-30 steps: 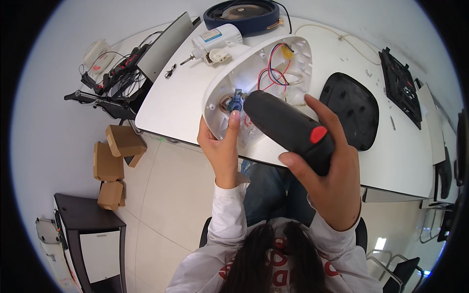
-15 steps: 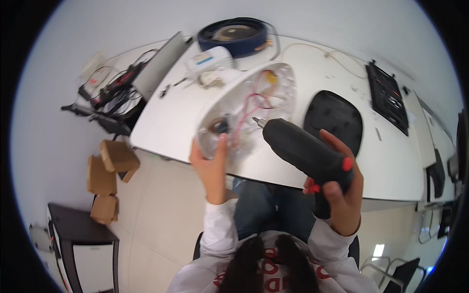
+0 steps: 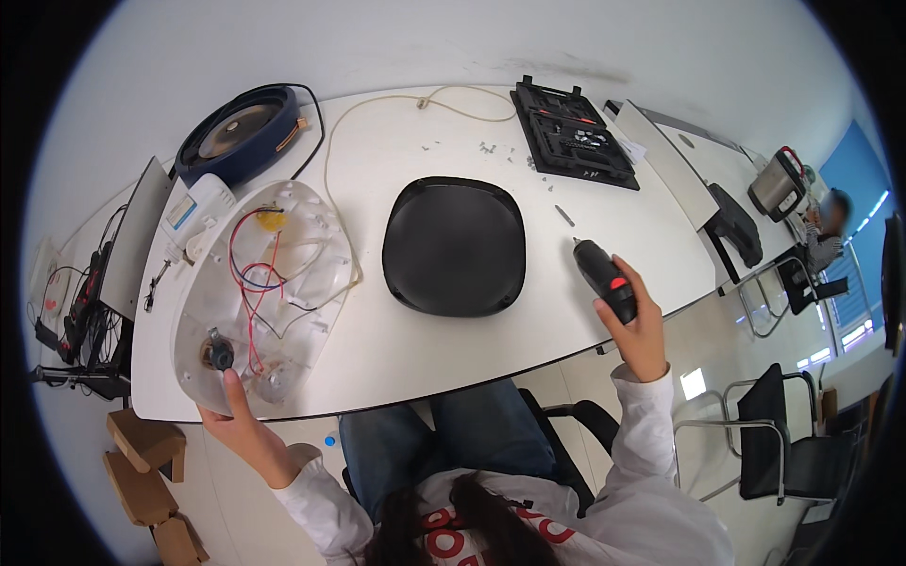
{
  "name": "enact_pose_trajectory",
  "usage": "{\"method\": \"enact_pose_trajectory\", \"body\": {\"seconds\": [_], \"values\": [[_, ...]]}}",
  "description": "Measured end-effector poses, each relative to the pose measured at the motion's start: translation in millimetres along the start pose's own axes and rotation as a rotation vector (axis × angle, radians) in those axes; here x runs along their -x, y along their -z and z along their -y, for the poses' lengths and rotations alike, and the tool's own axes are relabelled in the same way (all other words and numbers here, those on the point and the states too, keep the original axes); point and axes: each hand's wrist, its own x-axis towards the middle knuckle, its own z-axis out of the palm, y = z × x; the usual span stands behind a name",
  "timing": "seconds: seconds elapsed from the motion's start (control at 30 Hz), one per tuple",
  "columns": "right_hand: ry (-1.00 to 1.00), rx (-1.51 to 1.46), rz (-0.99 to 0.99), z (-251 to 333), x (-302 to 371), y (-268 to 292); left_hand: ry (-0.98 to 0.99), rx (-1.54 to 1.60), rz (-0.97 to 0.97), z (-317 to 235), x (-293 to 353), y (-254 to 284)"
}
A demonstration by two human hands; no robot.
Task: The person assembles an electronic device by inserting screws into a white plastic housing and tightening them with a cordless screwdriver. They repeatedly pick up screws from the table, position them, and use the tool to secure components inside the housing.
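Observation:
My left hand (image 3: 247,436) grips the near end of a white plastic housing (image 3: 225,292), thumb over its rim and fingers beneath. The housing lies hollow side up at the table's left, with red and blue wires (image 3: 253,283), a yellow part (image 3: 271,220) and a small black part (image 3: 220,353) inside. In my right hand (image 3: 645,338) is a black cordless screwdriver (image 3: 604,277) with a red button, held above the right part of the table, its bit pointing away from me. Between the hands sits a black rounded-square panel (image 3: 453,247), touched by neither.
An open black tool case (image 3: 576,137) stands at the back right, with scattered screws (image 3: 486,148) and a loose bit (image 3: 564,215) nearby. A dark blue round appliance (image 3: 236,137) and a white bottle (image 3: 196,206) are at the back left. A beige cord (image 3: 332,141) crosses the table.
The view has swung right. My right hand has carried the screwdriver away from the housing, to the right. The housing, earlier tilted up in my left hand, now rests lower at the left.

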Motion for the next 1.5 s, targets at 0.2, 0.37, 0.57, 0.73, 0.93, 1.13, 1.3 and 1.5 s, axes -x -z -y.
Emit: {"method": "enact_pose_trajectory", "body": {"seconds": [0.2,0.37,0.57,0.73,0.93,1.13,1.3,1.5], "values": [[0.098,0.244,0.098,-3.0,1.4,-16.0,-0.032,-0.03,-0.025,8.3,-3.6,8.0],[0.125,0.508,0.119,-5.6,-1.6,-17.2,0.003,-0.033,-0.054,18.3,-5.0,14.6],[0.197,0.517,0.26,-5.8,-10.0,-26.1,0.037,-0.036,-0.066,8.7,-1.9,7.7],[0.275,0.443,0.311,-14.8,-19.0,-25.8,0.008,-0.084,-0.079,12.7,-2.5,7.1],[0.141,0.161,0.485,-14.7,-37.0,-8.6,0.031,-0.067,-0.143,26.2,-1.5,12.4],[-0.117,-0.068,0.246,-97.0,-98.4,-6.1,-0.084,-0.097,-0.13,42.6,-9.9,21.4],[-0.167,-0.034,-0.096,-182.9,-135.4,-28.2,-0.008,-0.099,-0.148,36.9,-4.0,9.3],[-0.139,-0.002,-0.419,-209.8,-158.1,-52.4,-0.073,-0.031,-0.23,43.6,-6.4,12.2]]}}
